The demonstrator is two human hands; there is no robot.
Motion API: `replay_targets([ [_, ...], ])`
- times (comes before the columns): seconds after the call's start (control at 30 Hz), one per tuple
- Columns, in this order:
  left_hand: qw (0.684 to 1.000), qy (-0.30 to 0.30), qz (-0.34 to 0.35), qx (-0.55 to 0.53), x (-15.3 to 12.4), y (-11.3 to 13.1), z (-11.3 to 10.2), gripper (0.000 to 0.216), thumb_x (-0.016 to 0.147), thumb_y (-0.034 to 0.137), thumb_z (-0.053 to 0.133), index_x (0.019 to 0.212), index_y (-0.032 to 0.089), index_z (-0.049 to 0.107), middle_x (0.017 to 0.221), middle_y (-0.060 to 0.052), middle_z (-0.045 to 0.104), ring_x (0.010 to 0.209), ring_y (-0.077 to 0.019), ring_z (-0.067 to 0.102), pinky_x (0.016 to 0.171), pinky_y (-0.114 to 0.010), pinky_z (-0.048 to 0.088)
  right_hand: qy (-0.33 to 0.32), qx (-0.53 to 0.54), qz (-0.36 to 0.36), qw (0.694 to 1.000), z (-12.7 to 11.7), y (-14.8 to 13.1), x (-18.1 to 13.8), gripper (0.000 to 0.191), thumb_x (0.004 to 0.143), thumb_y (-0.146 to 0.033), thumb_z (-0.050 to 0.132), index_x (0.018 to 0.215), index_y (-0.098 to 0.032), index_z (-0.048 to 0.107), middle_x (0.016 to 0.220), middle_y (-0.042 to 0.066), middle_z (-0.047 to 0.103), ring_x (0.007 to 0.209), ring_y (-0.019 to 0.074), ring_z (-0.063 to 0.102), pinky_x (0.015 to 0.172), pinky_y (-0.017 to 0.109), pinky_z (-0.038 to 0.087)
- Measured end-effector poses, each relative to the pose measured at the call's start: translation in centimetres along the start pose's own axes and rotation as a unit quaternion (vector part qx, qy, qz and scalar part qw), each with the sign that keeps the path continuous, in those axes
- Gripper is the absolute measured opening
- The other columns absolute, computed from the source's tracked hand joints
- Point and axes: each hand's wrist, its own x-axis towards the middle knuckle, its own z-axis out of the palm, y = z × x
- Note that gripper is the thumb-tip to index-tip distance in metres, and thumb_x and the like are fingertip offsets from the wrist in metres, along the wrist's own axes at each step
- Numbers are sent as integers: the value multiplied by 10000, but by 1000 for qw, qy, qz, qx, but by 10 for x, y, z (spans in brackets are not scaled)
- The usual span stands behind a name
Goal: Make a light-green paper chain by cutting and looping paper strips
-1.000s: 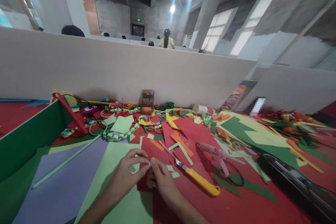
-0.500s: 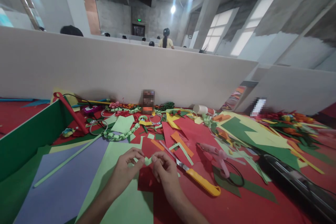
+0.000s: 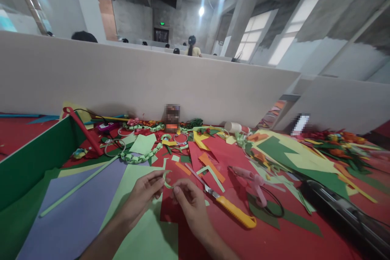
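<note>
A thin light green paper strip [image 3: 166, 181], bent into an open curve, is pinched between both hands. My left hand [image 3: 149, 189] grips it on the left side, fingers closed. At its right end, my right hand [image 3: 187, 197] pinches it between thumb and forefinger. Below the hands lie a light green paper sheet [image 3: 146, 227] and red paper. Just right of my right hand rests a yellow utility knife [image 3: 234, 210] with its blade out. A pink glue gun [image 3: 252, 180] lies farther right.
A light green paper chain [image 3: 141, 157] and paper scraps lie ahead. On the left stand a green panel [image 3: 39, 154] and a pale green stick [image 3: 79, 187]. A black device [image 3: 341, 211] sits at right. A white partition [image 3: 152, 77] closes the back; people are beyond it.
The green paper strip was bunched small between my fingertips; now it is opened into a wider curve. My left hand has shifted slightly left, and my right hand has lowered a little.
</note>
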Motion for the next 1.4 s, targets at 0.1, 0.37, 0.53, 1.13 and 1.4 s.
replay_targets([
  [0.1,998,7,-8,-61,0,-1,-2,553,665,367,929,1134,173,709,954,-44,716,824,-144,634,806,-258,521,9,20,-1,1000,-1,3,3,267,947,-468,652,915,-203,638,727,-11,621,644,135,569,632,257,460],
  [0.37,996,-17,51,65,10,-15,-7,449,648,317,920,1014,169,705,982,-72,736,912,-206,695,820,-293,557,28,101,78,991,1,17,9,447,756,-518,840,1017,-197,672,602,-53,587,508,110,537,520,234,438],
  [0.53,992,-14,78,96,12,-20,-6,383,672,289,883,984,176,689,961,-65,748,906,-207,716,834,-294,563,82,235,144,958,2,15,11,431,672,-438,919,950,-171,726,688,-11,653,575,92,548,573,221,466],
  [1.13,728,170,204,632,118,39,-12,135,831,219,682,945,173,737,1123,-158,692,1174,-367,552,1006,-474,423,114,149,93,978,0,24,12,434,736,-511,860,951,-159,726,655,0,666,557,125,589,582,261,473],
  [1.4,769,108,231,586,90,33,-26,167,856,282,672,950,213,792,1010,-99,775,989,-289,669,922,-380,489,104,148,95,979,-3,27,13,471,730,-573,841,913,-154,727,651,26,698,502,134,606,528,260,471],
])
